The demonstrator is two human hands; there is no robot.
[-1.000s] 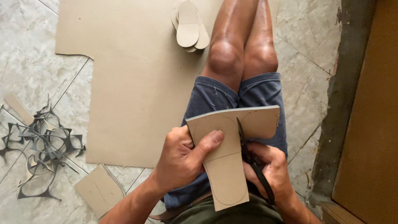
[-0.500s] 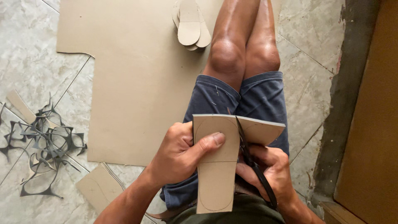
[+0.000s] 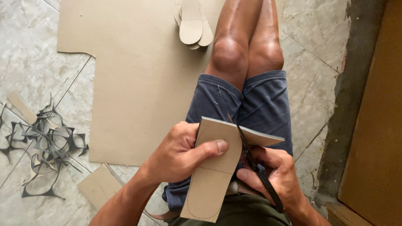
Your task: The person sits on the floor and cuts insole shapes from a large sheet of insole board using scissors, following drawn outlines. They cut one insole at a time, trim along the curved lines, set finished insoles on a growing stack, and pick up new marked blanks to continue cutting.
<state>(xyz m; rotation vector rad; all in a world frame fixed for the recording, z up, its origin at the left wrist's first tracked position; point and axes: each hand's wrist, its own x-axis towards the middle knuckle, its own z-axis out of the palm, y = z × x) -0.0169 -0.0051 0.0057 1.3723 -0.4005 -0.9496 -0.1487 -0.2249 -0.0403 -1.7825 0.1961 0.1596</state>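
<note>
My left hand grips a tan cardboard piece with a sole outline drawn on it, thumb pressed across its face. My right hand holds black scissors, their blades cutting into the top edge of the cardboard, where a flap bends off to the right. Both hands work over my lap, above blue shorts and bare knees.
A large cardboard sheet lies on the tiled floor to the left. A stack of cut sole shapes sits near the top. Dark offcut strips are piled at the left; a small cardboard stack lies beside them. A brown board stands at right.
The cardboard piece has turned more upright and shifted slightly, and the scissors have advanced along the outline, with the flap at the right bending further away.
</note>
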